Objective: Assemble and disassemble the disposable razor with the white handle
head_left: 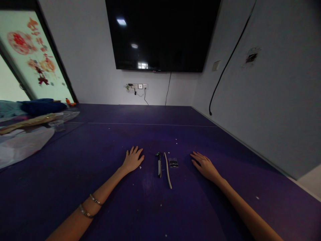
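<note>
My left hand (133, 160) lies palm down on the purple surface with its fingers spread, holding nothing. To the right of it is a razor (159, 166) with a grey and black handle, its head at the far end. Beside the razor lies a slim, slightly curved off-white stick (168, 171) with something small and dark at its far tip, too small to make out. A small clear plastic pack (173, 163) with dark pieces inside comes after it. Farther right, my right hand (204, 166) rests flat and empty, fingers stretched out. Neither hand touches these objects.
The purple surface (112, 207) meets walls at the back and right. Plastic bags (27, 145) and dark blue cloth (43, 106) are piled at the left. A black cable (227, 63) hangs on the right wall. A television (163, 36) hangs above wall sockets (140, 86).
</note>
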Tool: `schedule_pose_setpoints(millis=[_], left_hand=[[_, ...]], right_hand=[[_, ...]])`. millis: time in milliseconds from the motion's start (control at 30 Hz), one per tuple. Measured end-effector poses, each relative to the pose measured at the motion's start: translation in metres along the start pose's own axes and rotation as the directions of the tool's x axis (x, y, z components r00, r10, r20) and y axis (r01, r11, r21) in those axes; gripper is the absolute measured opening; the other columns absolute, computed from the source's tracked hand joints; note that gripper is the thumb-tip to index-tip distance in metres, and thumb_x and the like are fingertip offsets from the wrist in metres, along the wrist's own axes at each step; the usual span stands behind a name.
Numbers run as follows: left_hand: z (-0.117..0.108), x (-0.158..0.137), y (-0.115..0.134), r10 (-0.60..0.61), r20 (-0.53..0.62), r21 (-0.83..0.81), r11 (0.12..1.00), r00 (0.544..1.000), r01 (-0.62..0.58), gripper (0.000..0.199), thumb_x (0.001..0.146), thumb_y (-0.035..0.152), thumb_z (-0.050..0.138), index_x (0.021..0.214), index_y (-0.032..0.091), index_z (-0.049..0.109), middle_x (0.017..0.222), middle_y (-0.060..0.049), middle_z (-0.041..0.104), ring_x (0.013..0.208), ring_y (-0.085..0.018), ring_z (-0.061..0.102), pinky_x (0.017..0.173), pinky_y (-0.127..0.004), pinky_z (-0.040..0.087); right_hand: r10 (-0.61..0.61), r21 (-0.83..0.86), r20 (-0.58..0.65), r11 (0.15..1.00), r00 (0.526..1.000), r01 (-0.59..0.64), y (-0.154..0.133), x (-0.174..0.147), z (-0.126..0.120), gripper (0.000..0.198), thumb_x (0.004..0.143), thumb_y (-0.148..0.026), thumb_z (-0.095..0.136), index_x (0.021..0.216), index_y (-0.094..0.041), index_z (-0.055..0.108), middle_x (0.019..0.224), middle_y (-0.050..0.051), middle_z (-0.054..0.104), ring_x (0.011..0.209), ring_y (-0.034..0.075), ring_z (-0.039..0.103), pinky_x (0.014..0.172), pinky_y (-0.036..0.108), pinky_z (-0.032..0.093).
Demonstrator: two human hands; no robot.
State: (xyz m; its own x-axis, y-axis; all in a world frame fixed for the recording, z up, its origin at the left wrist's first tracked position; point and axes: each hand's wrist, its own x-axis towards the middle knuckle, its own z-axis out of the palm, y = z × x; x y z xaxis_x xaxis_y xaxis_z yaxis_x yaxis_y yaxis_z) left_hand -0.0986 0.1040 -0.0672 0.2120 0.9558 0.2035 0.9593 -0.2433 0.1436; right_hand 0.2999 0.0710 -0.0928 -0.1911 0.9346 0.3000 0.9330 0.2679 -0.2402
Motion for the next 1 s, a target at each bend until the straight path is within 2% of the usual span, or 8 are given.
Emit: schedule_pose_setpoints(millis=[133, 200, 267, 367, 533, 733, 900, 1000], left_hand=[[-0.018, -0.001, 0.015, -0.053, -0.157, -0.05, 0.998, 0.986, 0.046, 0.029, 0.086, 0.033, 0.041, 0.101, 0.018, 0.061, 0.113, -0.01, 0.059, 0.111, -0.026, 0.047, 0.095, -0.04, 0.035], [-0.028, -0.004, 0.03, -0.045, -0.196, -0.048, 0.998, 0.979, 0.036, 0.022, 0.085, 0.03, 0.043, 0.087, 0.018, 0.062, 0.099, -0.009, 0.061, 0.102, -0.024, 0.052, 0.09, -0.036, 0.037], [-0.033, -0.008, 0.048, 0.002, -0.144, -0.078, 0.997, 0.99, -0.014, 0.018, 0.083, 0.029, 0.045, 0.084, 0.019, 0.061, 0.093, -0.006, 0.061, 0.092, -0.02, 0.056, 0.082, -0.031, 0.041], [-0.034, -0.011, 0.076, 0.039, 0.037, -0.118, 0.992, 0.999, -0.035, 0.02, 0.082, 0.036, 0.048, 0.082, 0.021, 0.061, 0.088, -0.004, 0.063, 0.079, -0.019, 0.061, 0.069, -0.029, 0.044], [-0.029, -0.005, 0.105, 0.006, 0.157, -0.07, 0.998, 0.988, 0.005, 0.035, 0.081, 0.048, 0.045, 0.087, 0.018, 0.064, 0.084, -0.01, 0.067, 0.082, -0.026, 0.064, 0.069, -0.035, 0.046], [-0.02, 0.006, 0.111, -0.023, 0.183, -0.149, 0.987, 0.983, 0.051, 0.028, 0.078, 0.037, 0.05, 0.085, 0.014, 0.065, 0.092, -0.017, 0.067, 0.09, -0.032, 0.063, 0.076, -0.043, 0.046], [-0.023, 0.009, 0.105, -0.017, 0.201, -0.29, 0.954, 0.979, 0.076, 0.02, 0.077, 0.031, 0.054, 0.075, 0.013, 0.063, 0.085, -0.015, 0.067, 0.087, -0.031, 0.063, 0.074, -0.041, 0.047], [-0.032, 0.013, 0.095, 0.007, 0.246, -0.438, 0.893, 0.969, 0.105, 0.026, 0.08, 0.034, 0.05, 0.068, 0.013, 0.059, 0.073, -0.011, 0.067, 0.075, -0.024, 0.066, 0.067, -0.034, 0.049]], right_hand=[[0.001, 0.009, -0.008, 1.0, 1.0, -0.001, 0.0, 0.001, 0.0, 0.044, 0.088, -0.042, 0.037, 0.126, -0.024, 0.052, 0.136, 0.008, 0.046, 0.128, 0.026, 0.037, 0.104, 0.05, 0.028], [-0.001, 0.009, -0.01, 1.0, 1.0, 0.001, -0.001, 0.001, -0.001, 0.044, 0.088, -0.042, 0.036, 0.126, -0.024, 0.052, 0.136, 0.008, 0.046, 0.128, 0.026, 0.037, 0.103, 0.05, 0.029], [-0.002, 0.007, -0.012, 1.0, 1.0, 0.002, -0.002, 0.0, -0.001, 0.044, 0.088, -0.042, 0.036, 0.126, -0.025, 0.052, 0.136, 0.007, 0.046, 0.128, 0.026, 0.037, 0.104, 0.05, 0.028], [0.0, 0.01, -0.011, 1.0, 1.0, 0.0, -0.003, 0.0, -0.002, 0.044, 0.088, -0.041, 0.036, 0.126, -0.025, 0.052, 0.136, 0.007, 0.046, 0.128, 0.026, 0.037, 0.104, 0.05, 0.027], [0.0, 0.006, 0.0, 1.0, 1.0, 0.0, -0.003, 0.001, -0.001, 0.045, 0.088, -0.04, 0.036, 0.126, -0.022, 0.051, 0.136, 0.009, 0.046, 0.128, 0.026, 0.036, 0.104, 0.049, 0.028], [-0.001, -0.017, 0.009, 1.0, 1.0, 0.001, -0.005, 0.0, -0.004, 0.045, 0.089, -0.041, 0.034, 0.127, -0.022, 0.051, 0.136, 0.009, 0.046, 0.128, 0.026, 0.036, 0.104, 0.048, 0.028], [-0.004, -0.016, 0.003, 1.0, 1.0, 0.004, -0.005, 0.0, -0.003, 0.044, 0.089, -0.04, 0.035, 0.126, -0.023, 0.051, 0.136, 0.008, 0.046, 0.128, 0.025, 0.037, 0.104, 0.048, 0.028], [-0.004, -0.022, 0.0, 1.0, 1.0, 0.004, -0.005, 0.0, -0.003, 0.044, 0.089, -0.039, 0.035, 0.126, -0.022, 0.052, 0.136, 0.009, 0.046, 0.128, 0.026, 0.038, 0.103, 0.049, 0.029]])
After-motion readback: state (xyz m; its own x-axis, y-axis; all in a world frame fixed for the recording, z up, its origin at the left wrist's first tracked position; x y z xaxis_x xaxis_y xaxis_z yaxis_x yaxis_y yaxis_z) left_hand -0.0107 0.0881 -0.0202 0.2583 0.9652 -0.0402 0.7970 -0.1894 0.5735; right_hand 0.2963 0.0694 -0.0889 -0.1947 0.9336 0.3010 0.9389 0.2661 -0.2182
